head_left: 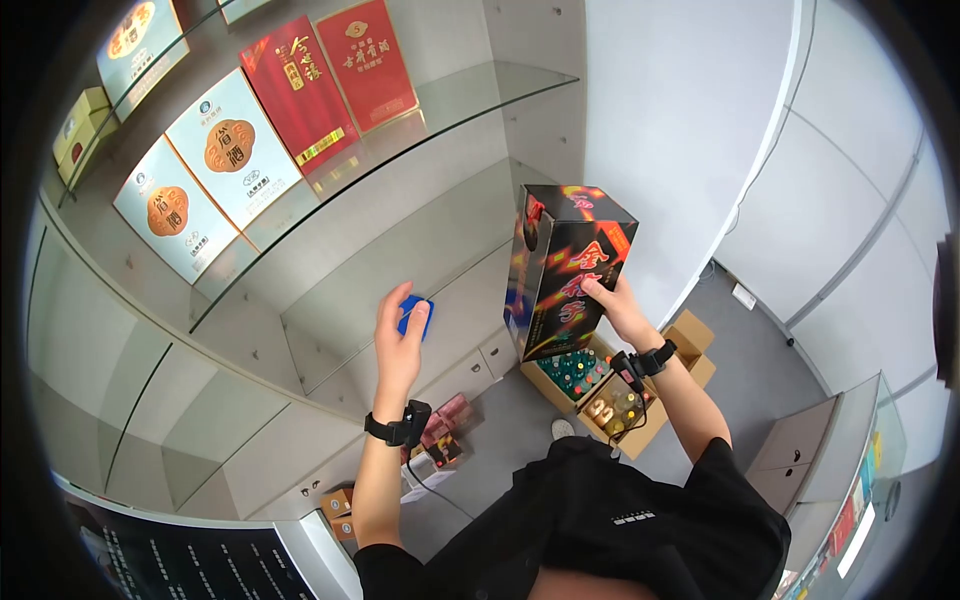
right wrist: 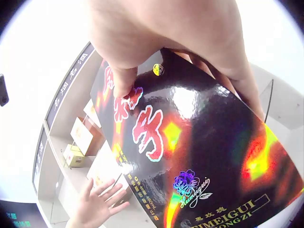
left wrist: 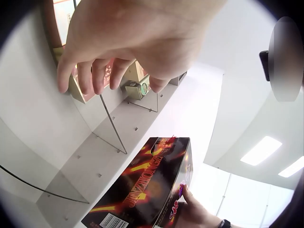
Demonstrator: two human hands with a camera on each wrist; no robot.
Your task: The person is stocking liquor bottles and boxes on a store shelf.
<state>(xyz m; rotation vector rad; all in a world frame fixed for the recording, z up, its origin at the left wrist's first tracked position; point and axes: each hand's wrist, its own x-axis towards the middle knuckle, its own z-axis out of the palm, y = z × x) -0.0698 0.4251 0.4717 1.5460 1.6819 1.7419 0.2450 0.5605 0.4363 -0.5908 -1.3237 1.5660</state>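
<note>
My right hand (head_left: 622, 308) grips a tall black box (head_left: 572, 270) with red lettering and flame-like patterns, its thumb on the lettered face. In the right wrist view, the thumb of the right hand (right wrist: 173, 42) presses the box (right wrist: 199, 137) while the other fingers go round the far edge. To the left of the box, my left hand (head_left: 400, 345) is raised apart from it, fingers spread. A small blue thing (head_left: 414, 316) shows between its thumb and fingers; contact cannot be told. The left wrist view shows the left hand (left wrist: 128, 42) above the box (left wrist: 142, 190).
Glass shelves in a white cabinet hold red boxes (head_left: 367, 65) and pale boxes (head_left: 232, 147) at upper left. Below, on the grey floor, stand open cartons of bottles (head_left: 572, 372) and pink packages (head_left: 450, 415). A drawer cabinet (head_left: 785, 450) is at right.
</note>
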